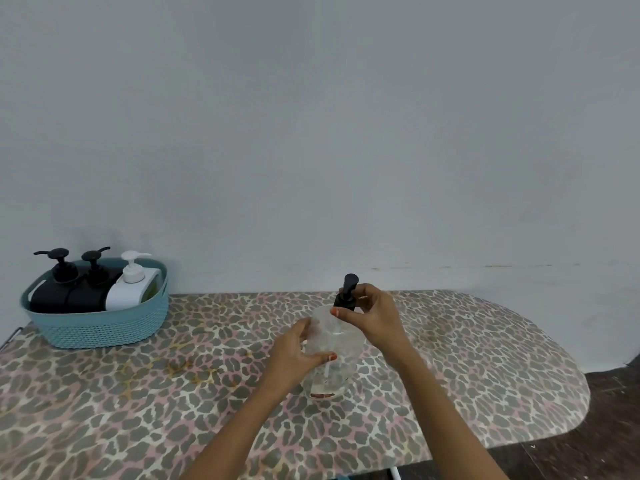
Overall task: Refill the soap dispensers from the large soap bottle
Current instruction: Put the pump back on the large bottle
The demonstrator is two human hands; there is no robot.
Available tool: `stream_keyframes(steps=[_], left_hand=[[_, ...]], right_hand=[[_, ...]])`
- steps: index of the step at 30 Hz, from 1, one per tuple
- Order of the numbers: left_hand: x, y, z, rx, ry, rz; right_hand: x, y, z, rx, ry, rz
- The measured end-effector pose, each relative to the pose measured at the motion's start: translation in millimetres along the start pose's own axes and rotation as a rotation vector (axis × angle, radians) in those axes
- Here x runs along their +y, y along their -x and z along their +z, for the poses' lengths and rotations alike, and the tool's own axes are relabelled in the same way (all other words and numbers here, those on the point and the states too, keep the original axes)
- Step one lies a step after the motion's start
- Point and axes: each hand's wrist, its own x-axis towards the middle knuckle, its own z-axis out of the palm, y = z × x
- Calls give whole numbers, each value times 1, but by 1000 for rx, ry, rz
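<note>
A large clear soap bottle (337,355) with a black pump top (347,292) stands upright in the middle of the leopard-print board (173,393). My left hand (294,355) grips the bottle's body from the left, thumb across its front. My right hand (374,317) pinches the collar of the black pump at the bottle's neck. At the far left, a teal basket (100,327) holds three soap dispensers: two black ones (52,296) (90,296) and a white one (130,289), all with their pumps on.
A plain grey wall rises right behind the board. The board's rounded end lies at the right, with dark floor (609,410) beyond it. Bare patterned surface stretches between the basket and the bottle.
</note>
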Motion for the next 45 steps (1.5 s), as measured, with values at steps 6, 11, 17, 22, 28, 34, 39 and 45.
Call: stream_keyframes(steps=[6,11,17,22,28,34,39,45], left_hand=[[1,0,-1,-9,20,11],[0,0,0,0,9,1],[2,3,1,53,62,-5],[3,5,1,36,58,-6],[5,11,2,29,45,5],[-9,21,13,6,-4,-34],[-29,21,22,-10,-62,-84],[-22,-17,43,-35,-86,-66]], right_hand=[[-2,-1,6,-12,94,-13],[-9,3,-12,-132,-24,-10],[-9,4,-4,-17,-29,-40],[-2,12,-3,9,-9,-9],[41,38,-13,-108,33,158],[91,56,7,-132,164,228],[94,56,22,-84,152,232],[98,31,-2,-6,161,220]])
